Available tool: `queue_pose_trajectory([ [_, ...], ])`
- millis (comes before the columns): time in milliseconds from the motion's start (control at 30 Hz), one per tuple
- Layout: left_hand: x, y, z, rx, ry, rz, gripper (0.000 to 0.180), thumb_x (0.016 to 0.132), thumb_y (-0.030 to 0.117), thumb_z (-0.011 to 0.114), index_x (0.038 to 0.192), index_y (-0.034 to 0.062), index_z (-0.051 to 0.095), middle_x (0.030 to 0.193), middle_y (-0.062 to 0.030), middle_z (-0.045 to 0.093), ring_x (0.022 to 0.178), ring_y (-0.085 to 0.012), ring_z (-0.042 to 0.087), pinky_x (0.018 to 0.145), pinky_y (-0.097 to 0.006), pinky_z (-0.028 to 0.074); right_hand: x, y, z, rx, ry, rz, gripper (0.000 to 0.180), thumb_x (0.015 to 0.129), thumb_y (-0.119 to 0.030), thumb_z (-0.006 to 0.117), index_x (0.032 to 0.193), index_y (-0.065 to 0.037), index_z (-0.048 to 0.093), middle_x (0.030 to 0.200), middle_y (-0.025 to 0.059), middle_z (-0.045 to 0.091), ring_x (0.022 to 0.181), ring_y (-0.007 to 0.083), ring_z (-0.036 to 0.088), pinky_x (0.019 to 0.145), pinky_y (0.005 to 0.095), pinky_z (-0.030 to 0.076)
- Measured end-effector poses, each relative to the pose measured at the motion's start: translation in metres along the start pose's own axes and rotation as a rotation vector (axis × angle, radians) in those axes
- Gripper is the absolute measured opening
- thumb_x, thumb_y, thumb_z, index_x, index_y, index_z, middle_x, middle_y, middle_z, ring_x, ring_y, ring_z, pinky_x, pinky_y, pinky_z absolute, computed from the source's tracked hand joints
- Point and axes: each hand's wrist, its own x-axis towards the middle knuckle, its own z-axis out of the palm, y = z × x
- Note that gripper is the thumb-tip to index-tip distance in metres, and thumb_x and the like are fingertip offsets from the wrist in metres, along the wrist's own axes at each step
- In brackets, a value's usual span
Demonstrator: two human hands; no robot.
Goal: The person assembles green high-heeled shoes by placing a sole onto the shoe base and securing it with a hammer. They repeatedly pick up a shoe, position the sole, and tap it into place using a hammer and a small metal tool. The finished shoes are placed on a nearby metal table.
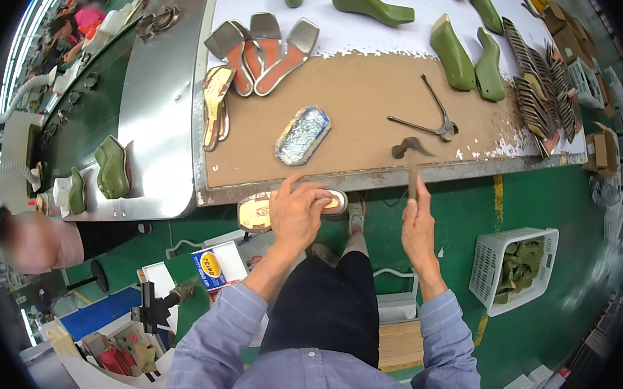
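Note:
My right hand point(418, 227) grips the wooden handle of a hammer point(410, 148), its dark head raised over the table's front edge. My left hand point(297, 214) is over an insole point(255, 212) with a cream patch and a shiny rim, just below that edge. Its thumb and fingertips come together in a pinch; what they hold, if anything, is too small to make out. The palm and fingers hide the insole's middle. Beyond the left hand lies a small tray of thin silvery pieces point(303, 136). A pair of pincers point(443, 124) rests open near the hammer head.
On the brown-and-white worktable point(377, 83) lie several red-and-silver insoles point(277, 62), green shoe lasts point(451, 52) and a pile of striped pieces point(539, 95). A metal side table point(162, 104) adjoins at left, with a person beside it. A white basket point(514, 270) stands on the floor at right.

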Motion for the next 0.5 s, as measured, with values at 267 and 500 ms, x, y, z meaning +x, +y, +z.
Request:
queue_pose_trajectory([
  [267,-0.001,-0.002,-0.001,0.031,-0.006,0.066,0.008,0.082,0.012,0.075,0.089,0.0162,0.076,0.107,0.0029,0.075,0.123,-0.0283,0.057,0.095,-0.043,0.040,-0.019,0.002,-0.012,-0.034,0.047,0.066,0.048,0.108,-0.016,0.043,0.155,-0.016,0.034,0.072,0.0150,0.059,0.063,0.0269,0.059,0.061,0.0414,0.049],
  [500,-0.001,0.001,-0.001,0.059,0.014,0.133,0.005,0.079,0.016,0.079,0.082,0.0151,0.076,0.104,0.0033,0.074,0.117,-0.0281,0.060,0.092,-0.042,0.041,-0.066,-0.010,-0.019,0.098,-0.038,-0.198,0.048,0.103,-0.009,0.051,0.150,-0.010,0.045,0.081,0.0080,0.060,0.067,0.0161,0.054,0.063,0.0299,0.047],
])
